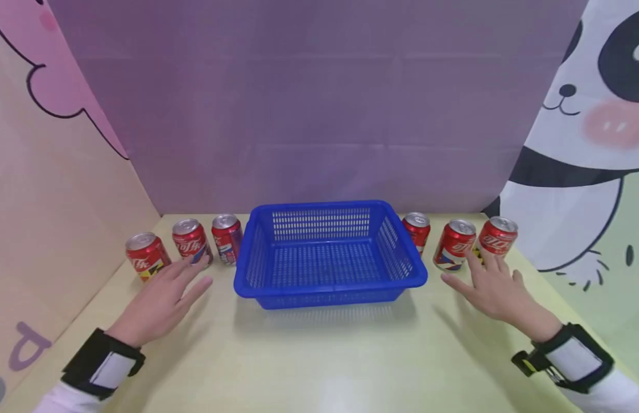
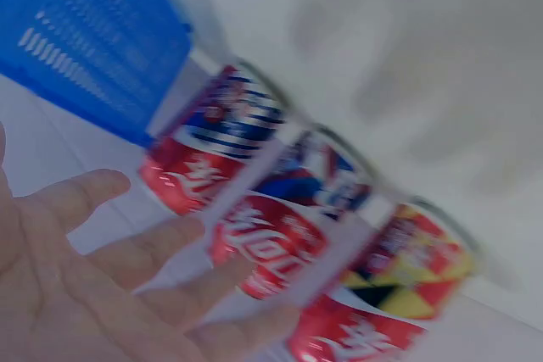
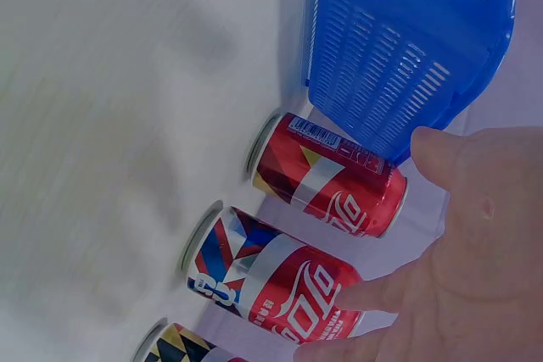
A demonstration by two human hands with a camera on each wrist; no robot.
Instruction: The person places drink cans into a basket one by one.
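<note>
Flanking one basket (image 1: 330,291), six cans (image 1: 454,246), two hands (image 1: 162,298)

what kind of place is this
Probably a small staged tabletop booth, not an ordinary room: a purple backdrop rises behind the pale table, a cartoon panda panel closes the right side, and a blue basket sits between neat groups of red cans.
</note>
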